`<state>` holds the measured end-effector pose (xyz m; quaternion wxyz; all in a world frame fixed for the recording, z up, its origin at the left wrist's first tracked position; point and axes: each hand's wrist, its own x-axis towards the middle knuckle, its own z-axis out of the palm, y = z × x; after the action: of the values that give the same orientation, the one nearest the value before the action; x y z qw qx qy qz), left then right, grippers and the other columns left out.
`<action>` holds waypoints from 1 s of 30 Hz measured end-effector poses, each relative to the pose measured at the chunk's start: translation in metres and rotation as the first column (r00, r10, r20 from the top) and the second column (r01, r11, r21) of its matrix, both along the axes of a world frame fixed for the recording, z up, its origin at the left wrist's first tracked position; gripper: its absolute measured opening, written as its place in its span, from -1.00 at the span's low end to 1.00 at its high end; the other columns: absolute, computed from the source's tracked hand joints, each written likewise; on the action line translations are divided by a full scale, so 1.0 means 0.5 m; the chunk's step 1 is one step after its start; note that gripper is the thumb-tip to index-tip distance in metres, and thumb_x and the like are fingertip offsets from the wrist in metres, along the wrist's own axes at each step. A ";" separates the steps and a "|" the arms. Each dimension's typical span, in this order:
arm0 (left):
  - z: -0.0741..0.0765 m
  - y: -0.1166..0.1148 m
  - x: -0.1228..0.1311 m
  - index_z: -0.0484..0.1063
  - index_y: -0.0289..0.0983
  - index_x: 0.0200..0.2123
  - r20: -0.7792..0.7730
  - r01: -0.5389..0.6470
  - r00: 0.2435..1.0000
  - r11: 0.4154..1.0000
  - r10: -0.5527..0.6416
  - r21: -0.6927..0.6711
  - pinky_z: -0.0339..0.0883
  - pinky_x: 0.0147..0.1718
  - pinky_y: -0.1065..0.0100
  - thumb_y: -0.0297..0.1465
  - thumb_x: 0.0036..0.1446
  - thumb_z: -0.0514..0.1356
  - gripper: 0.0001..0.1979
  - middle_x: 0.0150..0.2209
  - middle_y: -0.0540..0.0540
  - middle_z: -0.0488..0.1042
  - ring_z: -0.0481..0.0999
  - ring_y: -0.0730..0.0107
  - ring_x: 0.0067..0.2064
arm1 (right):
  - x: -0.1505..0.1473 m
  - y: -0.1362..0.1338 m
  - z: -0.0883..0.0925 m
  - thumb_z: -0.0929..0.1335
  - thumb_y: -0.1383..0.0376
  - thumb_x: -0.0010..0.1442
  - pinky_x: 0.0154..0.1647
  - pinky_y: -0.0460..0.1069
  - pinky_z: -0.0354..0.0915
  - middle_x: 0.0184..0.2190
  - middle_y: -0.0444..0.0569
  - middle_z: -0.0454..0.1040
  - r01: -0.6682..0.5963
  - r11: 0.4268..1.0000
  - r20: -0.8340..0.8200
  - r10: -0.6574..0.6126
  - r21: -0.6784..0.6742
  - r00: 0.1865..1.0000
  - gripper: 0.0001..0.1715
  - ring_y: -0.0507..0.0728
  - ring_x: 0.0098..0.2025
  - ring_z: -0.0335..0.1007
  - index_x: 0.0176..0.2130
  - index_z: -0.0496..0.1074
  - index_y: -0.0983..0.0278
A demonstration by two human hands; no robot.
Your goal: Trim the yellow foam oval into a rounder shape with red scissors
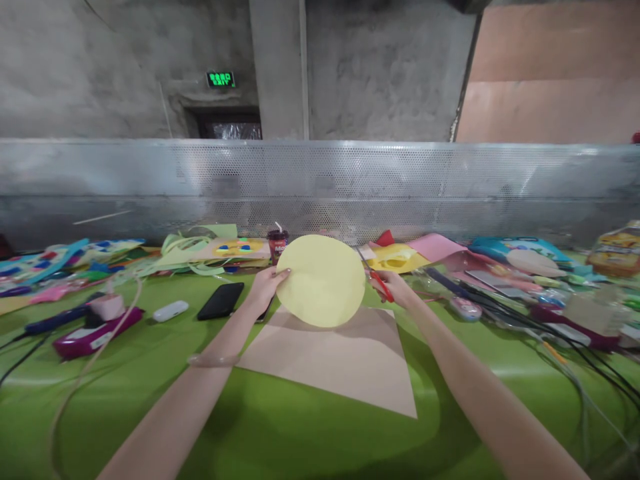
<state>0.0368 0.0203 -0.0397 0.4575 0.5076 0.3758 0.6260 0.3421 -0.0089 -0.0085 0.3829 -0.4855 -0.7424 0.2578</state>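
The fingers of the left hand (265, 288) are hidden behind the yellow disc (323, 280); only the thumb is seen on its near face. The right hand (397, 288) is partly masked by the red handles of the scissors (377, 279). The blades are thin and blurred, and it cannot be told whether they are parted. Both forearms are cut off by the lower frame edge.

The disc is held upright above the far edge of 1 brown sheet (345, 360), which lies flat on the green table (280, 427). Open table is noted in front of the sheet and between the forearms. To the left, a black phone (221, 301) lies near the left wrist. To the right, cables (575, 340) and paper scraps crowd the surface. A perforated metal barrier (350, 180) closes the far side.

The disc's left rim is pinched between the left thumb and the hidden fingers. The right fingers are curled shut around the scissor handles, and the blade tips appear to meet the disc's upper right rim.
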 end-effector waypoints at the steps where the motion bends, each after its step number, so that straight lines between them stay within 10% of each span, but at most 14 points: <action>1: 0.000 0.000 0.000 0.45 -0.39 -0.36 -0.007 -0.004 1.000 1.000 0.004 -0.002 0.35 -0.36 0.30 -0.32 -0.24 0.30 -0.68 -0.40 -0.16 0.52 0.50 0.26 -0.39 | 0.000 0.000 0.000 0.24 0.08 -0.02 -0.67 -0.12 0.19 -0.70 -0.21 0.15 -0.008 1.000 0.005 0.008 -0.002 1.000 -0.68 -0.04 -0.67 0.14 -0.50 0.24 0.30; 30: -0.008 0.008 -0.008 0.45 -0.40 -0.36 -0.063 -0.009 0.998 1.000 0.010 0.012 0.34 -0.34 0.26 -0.28 -0.22 0.29 -0.65 -0.38 -0.17 0.52 0.49 0.25 -0.39 | 0.006 0.006 -0.002 0.23 0.06 0.00 -0.64 -0.11 0.18 -0.68 -0.19 0.18 -0.020 1.000 0.113 0.017 0.022 0.993 -0.65 -0.04 -0.65 0.16 -0.52 0.22 0.31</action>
<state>0.0330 0.0241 -0.0437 0.4394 0.5281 0.3888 0.6138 0.3449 -0.0058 -0.0094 0.3434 -0.4881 -0.7703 0.2248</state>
